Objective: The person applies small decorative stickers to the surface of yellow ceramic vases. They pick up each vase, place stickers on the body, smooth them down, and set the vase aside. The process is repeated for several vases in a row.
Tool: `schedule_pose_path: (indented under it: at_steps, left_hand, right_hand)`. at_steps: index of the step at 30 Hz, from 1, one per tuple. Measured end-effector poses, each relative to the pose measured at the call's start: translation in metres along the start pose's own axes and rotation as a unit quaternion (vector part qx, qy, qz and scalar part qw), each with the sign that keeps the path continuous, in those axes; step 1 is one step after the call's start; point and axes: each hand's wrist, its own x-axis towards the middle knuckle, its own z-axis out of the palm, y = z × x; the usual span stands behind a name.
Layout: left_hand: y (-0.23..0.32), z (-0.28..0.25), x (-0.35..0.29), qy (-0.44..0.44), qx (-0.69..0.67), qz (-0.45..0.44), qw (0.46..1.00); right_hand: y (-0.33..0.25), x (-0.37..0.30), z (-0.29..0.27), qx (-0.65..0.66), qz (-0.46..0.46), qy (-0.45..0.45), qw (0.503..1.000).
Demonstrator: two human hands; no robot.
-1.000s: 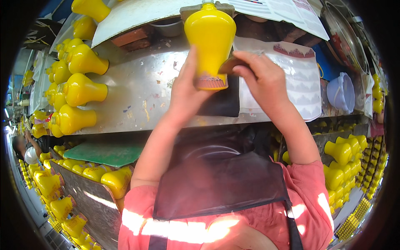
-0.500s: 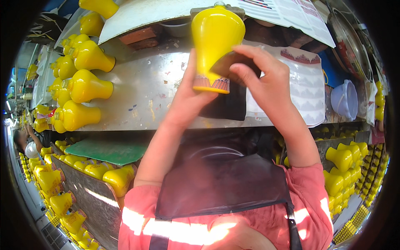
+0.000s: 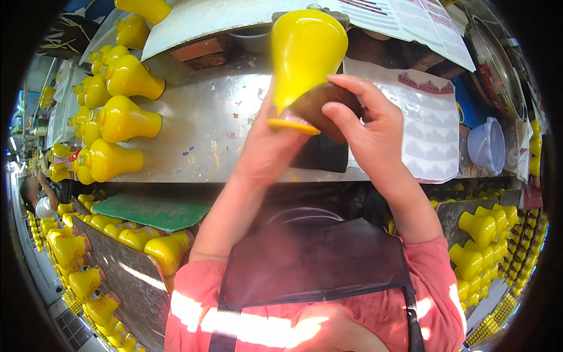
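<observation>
A glossy yellow vase-shaped bottle (image 3: 308, 56) lies with its neck pointing away from me, against a dark block. My left hand (image 3: 267, 141) is wrapped round its narrow base end from the left and beneath; those fingertips are hidden. A patterned decal band (image 3: 288, 115) runs round the bottle just above its yellow foot rim. My right hand (image 3: 375, 120) pinches a brown, bendable scraper sheet (image 3: 319, 107) between thumb and fingers. The scraper lies across the lower part of the bottle, covering much of the band.
Several yellow bottles (image 3: 129, 120) lie on the metal table (image 3: 205, 117) at left. A decal sheet (image 3: 431, 129) lies right of my hands, with a lilac bucket (image 3: 487, 146) beyond. Below the table edge are a green board (image 3: 152, 211) and more bottles. A person works far left.
My right hand has brought the scraper down and left, over more of the decal band. The bottle has turned slightly in my left hand, which has slid further beneath it.
</observation>
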Motion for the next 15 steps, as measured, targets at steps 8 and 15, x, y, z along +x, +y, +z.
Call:
schedule_pose_path:
  at_steps: [8,15]
  left_hand:
    - [-0.001,-0.007,-0.005,-0.009,-0.077,-0.026,0.997]
    - [-0.005,-0.004,-0.008,0.001,-0.1,-0.017,0.995]
  right_hand:
    - [0.008,0.006,0.01,0.056,0.005,0.105,0.993]
    - [0.006,-0.006,0.022,0.058,0.009,0.071,0.996]
